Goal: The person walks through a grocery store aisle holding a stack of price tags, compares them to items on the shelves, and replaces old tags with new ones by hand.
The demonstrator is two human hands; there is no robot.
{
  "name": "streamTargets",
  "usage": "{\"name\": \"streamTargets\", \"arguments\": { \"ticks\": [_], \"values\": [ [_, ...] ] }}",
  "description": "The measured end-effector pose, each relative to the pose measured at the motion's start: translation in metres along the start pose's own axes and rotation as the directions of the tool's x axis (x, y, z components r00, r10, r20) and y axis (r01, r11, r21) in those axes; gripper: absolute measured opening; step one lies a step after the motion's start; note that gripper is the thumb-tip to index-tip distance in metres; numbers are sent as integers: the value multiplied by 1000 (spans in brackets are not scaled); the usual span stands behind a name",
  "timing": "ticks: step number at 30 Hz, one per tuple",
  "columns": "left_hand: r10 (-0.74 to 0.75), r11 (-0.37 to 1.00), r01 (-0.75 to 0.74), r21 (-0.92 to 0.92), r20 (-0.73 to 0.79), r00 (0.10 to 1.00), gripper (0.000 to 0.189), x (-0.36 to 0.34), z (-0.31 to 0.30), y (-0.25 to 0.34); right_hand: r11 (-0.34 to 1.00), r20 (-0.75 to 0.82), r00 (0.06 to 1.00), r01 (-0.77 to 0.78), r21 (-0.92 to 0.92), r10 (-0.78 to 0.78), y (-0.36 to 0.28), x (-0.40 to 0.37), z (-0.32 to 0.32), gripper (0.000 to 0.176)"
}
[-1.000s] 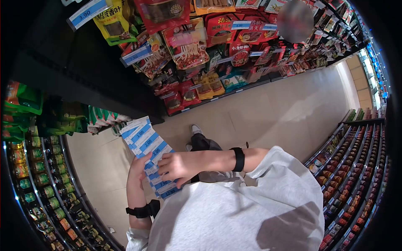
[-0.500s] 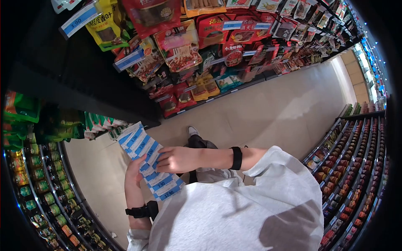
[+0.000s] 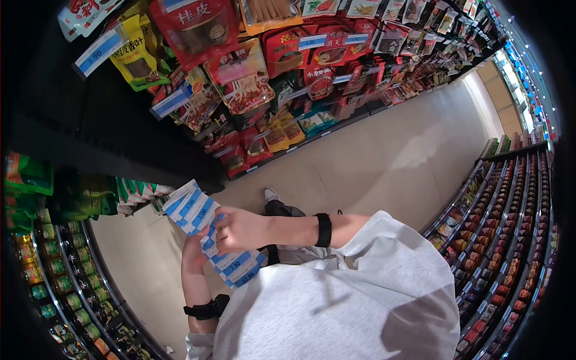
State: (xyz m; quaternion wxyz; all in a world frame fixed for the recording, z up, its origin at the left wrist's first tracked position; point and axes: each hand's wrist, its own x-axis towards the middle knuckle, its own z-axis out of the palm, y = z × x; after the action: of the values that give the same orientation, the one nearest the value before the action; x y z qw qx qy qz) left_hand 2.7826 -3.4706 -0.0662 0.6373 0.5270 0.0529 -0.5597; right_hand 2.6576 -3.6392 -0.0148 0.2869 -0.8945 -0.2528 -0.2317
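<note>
A fanned stack of blue-and-white price tags [image 3: 191, 209] is held in front of my body, with printed prices such as 2.00 and 7.90 showing. My left hand [image 3: 194, 249] grips the stack from its left side, the thumb lying over the tags. From the right, my right hand [image 3: 237, 230] reaches across the middle of the stack with its fingers curled against the tags. Its fingertips are partly hidden, so which tag they pinch does not show. Lower tags fan out beneath both hands, toward my shirt.
Above hangs a rack of packaged spices, including a red bag [image 3: 195, 30], a yellow bag [image 3: 139, 54] and a 3.90 price tag [image 3: 96, 54]. Curved shelves of jars [image 3: 72, 282] stand at left, and packed shelves [image 3: 504, 240] at right. Tiled floor [image 3: 372, 144] lies between.
My right hand has shifted slightly left and up over the stack, its fingers more curled. More of the middle tags are covered. The view has tilted a little, moving the rack left.
</note>
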Motion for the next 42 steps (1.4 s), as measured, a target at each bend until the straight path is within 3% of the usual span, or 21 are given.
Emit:
{"name": "streamTargets", "arguments": {
  "ticks": [1, 2, 3, 4, 5, 7, 8, 11, 14, 18, 20, 21, 24, 26, 30, 32, 36, 38, 42],
  "values": [
    [1, 1000, -1, 4, 5, 1000, 34, 0, 1, 2, 993, -84, 992, -89, 76, 95, -2, 0, -9, 25],
    [26, 997, -32, -63, -101, 995, 34, -1, 1, 3, 993, -86, 992, -91, 71, 97, -4, 0, -16, 25],
    [43, 989, -71, -128, -208, 977, 34, -2, 2, 5, 946, -188, 928, -318, 54, 323, -7, 0, -24, 32],
    [46, 989, -74, -128, -204, 978, 34, -4, 5, 9, 848, -289, 804, -526, 62, 520, -8, 0, -28, 40],
    [107, 981, -138, -135, -210, 972, 36, -8, 11, 14, 850, -288, 806, -524, 58, 517, -3, -6, -21, 40],
    [227, 953, -265, -150, -232, 946, 40, -15, 20, 20, 606, -105, 673, -573, 552, 732, 10, -23, 4, 53],
    [257, 941, -301, -156, -251, 933, 42, -17, 23, 21, 414, 74, 583, -655, 632, 809, 7, -21, -2, 40],
    [356, 901, -411, -141, -303, 884, 41, -18, 26, 20, 461, 36, 558, -719, 520, 829, 4, -15, -16, 27],
    [354, 891, -424, -160, -341, 871, 42, -20, 22, 22, 464, -36, 531, -703, 539, 847, 16, -16, -11, 20],
    [244, 903, -322, -285, -278, 929, 41, -20, 9, 20, 438, 95, 574, -712, 549, 813, 18, -4, -29, 17],
    [224, 862, -292, -414, -205, 953, 40, -15, -3, 14, 596, 241, 744, -651, 471, 623, 31, -9, -21, 15],
    [260, 892, -324, -315, -227, 938, 41, -10, -11, 6, 601, 256, 759, -637, 483, 598, 33, -9, -17, 15],
    [270, 889, -342, -304, -255, 928, 42, -19, 4, 8, 548, 184, 743, -615, 568, 643, 34, -6, -10, 17],
    [254, 872, -349, -343, -291, 922, 43, -25, 18, 12, 497, 146, 647, -693, 522, 748, 33, -4, -6, 18],
    [232, 818, -375, -436, -347, 909, 44, -16, 22, 3, 428, 102, 580, -698, 574, 809, 35, -9, 13, 19],
    [225, 811, -388, -438, -378, 898, 44, -15, 30, 0, 352, 112, 488, -752, 558, 866, 36, -11, 18, 20],
    [190, 815, -379, -438, -416, 889, 44, -11, 34, -5, 335, 119, 468, -766, 549, 876, 37, -13, 17, 20],
    [182, 819, -371, -437, -415, 891, 45, -12, 36, -4, 254, 244, 500, -731, 634, 831, 43, -20, 12, 17],
    [248, 849, -369, -378, -332, 910, 42, -16, 43, 7, 203, 330, 559, -687, 697, 761, 50, -31, 1, 15]
  ]
}}
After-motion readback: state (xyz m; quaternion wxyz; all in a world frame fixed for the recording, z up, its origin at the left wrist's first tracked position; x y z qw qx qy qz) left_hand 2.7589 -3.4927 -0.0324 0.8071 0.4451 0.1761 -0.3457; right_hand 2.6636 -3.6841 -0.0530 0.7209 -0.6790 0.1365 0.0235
